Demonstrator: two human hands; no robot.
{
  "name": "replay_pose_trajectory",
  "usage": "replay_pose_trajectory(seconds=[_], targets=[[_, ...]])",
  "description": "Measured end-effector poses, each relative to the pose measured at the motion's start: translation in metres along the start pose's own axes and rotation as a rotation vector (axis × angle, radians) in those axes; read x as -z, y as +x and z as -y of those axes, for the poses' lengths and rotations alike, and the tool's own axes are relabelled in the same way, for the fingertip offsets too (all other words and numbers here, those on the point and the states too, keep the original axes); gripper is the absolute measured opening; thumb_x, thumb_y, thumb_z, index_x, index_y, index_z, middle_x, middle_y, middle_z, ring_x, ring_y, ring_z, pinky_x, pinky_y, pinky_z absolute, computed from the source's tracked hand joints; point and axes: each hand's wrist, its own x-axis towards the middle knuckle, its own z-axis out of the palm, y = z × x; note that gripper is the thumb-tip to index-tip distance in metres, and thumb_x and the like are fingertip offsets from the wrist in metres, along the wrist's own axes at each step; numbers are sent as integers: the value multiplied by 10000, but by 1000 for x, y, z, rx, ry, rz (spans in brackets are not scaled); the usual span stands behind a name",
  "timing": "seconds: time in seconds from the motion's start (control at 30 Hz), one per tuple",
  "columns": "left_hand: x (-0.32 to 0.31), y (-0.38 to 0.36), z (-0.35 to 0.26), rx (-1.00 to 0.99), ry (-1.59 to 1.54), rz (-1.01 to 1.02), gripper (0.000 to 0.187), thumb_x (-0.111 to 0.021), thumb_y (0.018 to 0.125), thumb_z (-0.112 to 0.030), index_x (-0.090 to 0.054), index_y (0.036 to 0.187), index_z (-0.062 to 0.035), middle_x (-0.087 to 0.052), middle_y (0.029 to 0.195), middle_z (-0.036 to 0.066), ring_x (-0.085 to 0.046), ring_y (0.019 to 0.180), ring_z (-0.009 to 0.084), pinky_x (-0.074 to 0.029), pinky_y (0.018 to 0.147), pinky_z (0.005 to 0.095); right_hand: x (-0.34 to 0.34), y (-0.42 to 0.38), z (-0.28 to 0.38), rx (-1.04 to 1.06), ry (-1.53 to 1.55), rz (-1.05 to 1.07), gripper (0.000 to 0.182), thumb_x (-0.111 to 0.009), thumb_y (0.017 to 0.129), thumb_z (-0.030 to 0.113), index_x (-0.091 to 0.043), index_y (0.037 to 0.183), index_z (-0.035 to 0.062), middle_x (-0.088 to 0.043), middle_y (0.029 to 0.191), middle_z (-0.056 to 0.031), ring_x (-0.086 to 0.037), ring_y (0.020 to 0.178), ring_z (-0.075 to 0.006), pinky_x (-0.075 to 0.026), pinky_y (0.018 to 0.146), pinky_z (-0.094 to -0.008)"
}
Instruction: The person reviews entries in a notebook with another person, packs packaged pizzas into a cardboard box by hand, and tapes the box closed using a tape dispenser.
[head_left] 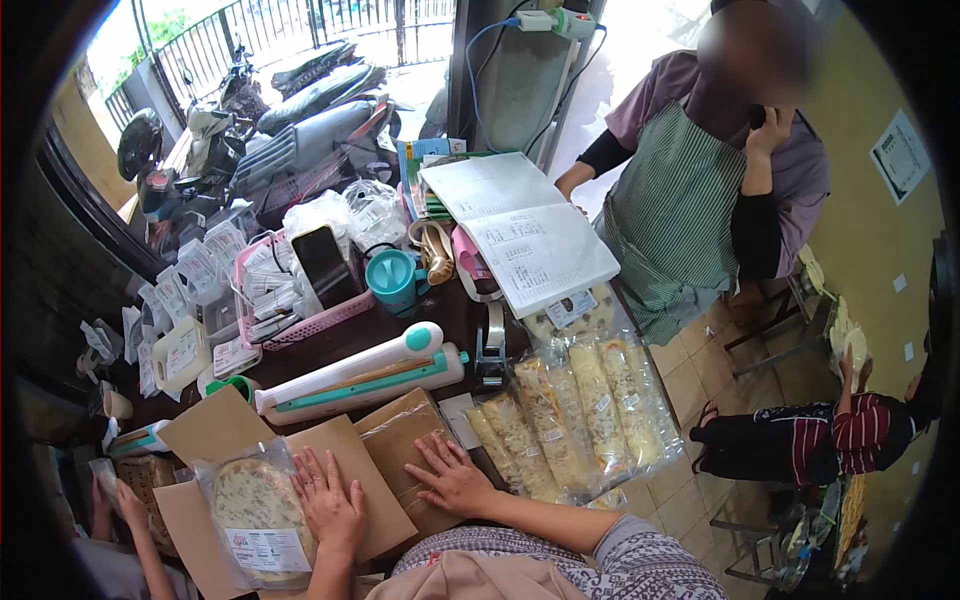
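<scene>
My left hand (pixel 330 500) lies flat with its fingers spread. It rests along the right edge of a round, flat, pizza-like food in a clear bag (pixel 255 500) with a white label, and on a flap of an open cardboard box (pixel 370 480). The bagged round lies over the box. My right hand (pixel 450 478) is open, palm down, on a brown cardboard piece (pixel 395 430) to the right. Both hands hold nothing. Close to my right forearm are several long, filled food rolls in clear packaging (pixel 560 420).
A white and teal heat sealer (pixel 365 375) lies behind the box. Beyond are a tape dispenser (pixel 491 345), a teal mug (pixel 397 280), a pink basket (pixel 300 330) with a phone, and an open notebook (pixel 540 240). An aproned person (pixel 680 190) stands across the table; another person's hands (pixel 125 505) show at left.
</scene>
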Motion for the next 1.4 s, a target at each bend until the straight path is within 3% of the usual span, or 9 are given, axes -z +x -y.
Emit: replay_pose_trajectory(seconds=[0.17,0.3,0.43,0.5,0.67,0.93,1.13,1.3,1.4], targets=[[-6,1,2,-26,13,-70,631,-537,791,-313,-376,1322,-13,-154,1449,228,-73,1359,369,-52,1095,478,3,5,-21,-111,366,-34,344,-507,879,311,-561,1138,91,-390,1371,-98,-265,1323,-279,-225,1029,-436],[-13,2,4,-56,34,-83,663,-578,778,-306,-359,1332,-14,-122,1455,233,-57,1360,371,-48,1098,464,-1,2,-31,-25,295,-106,269,-532,875,252,-594,1066,73,-483,1292,-89,-353,1279,-261,-283,999,-409],[-28,0,13,-55,144,-70,767,-585,748,-448,-344,1343,-28,-73,1459,242,-32,1361,370,-17,1100,469,19,16,-39,19,318,-257,196,-558,864,177,-625,988,42,-622,1072,-90,-566,1065,-235,-434,848,-347],[-30,-1,15,-97,186,-132,753,-589,744,-437,-364,1331,-23,-92,1454,247,-39,1359,373,-14,1099,472,51,27,-49,-401,704,-349,171,-540,879,157,-608,967,27,-647,958,-87,-637,849,-192,-483,704,-299],[-14,-1,6,-35,35,-73,725,-628,719,-356,-394,1306,0,-137,1447,246,-64,1359,370,-47,1100,465,119,57,-125,-711,1265,-891,253,-537,898,264,-464,1036,65,-592,865,-59,-616,690,-151,-475,565,-243],[-13,-1,5,-28,29,-91,710,-625,711,-350,-418,1290,5,-168,1438,251,-81,1357,371,-48,1099,467,171,70,-167,-799,1508,-867,369,-548,877,384,-442,1052,77,-599,896,-71,-619,686,-155,-503,561,-286],[-20,0,9,-32,54,-87,723,-610,721,-398,-412,1300,-13,-150,1442,251,-68,1357,376,-25,1098,478,172,79,-183,-767,1627,-824,233,-542,889,224,-487,1058,73,-626,861,-66,-621,674,-150,-535,538,-276],[17,8,-15,-66,-62,-69,661,-650,722,-313,-436,1266,-4,-196,1423,261,-134,1336,408,-74,1089,486,181,75,-155,-541,1486,-1049,191,-529,879,89,-496,1065,56,-625,894,-75,-623,659,-157,-535,490,-264],[46,25,-52,-379,-336,-71,599,-661,750,-222,-433,1255,7,-255,1395,260,-228,1297,429,-176,1070,475,172,60,-125,-454,1456,-1185,174,-526,871,44,-497,1041,26,-620,904,-95,-626,645,-169,-530,470,-261]])
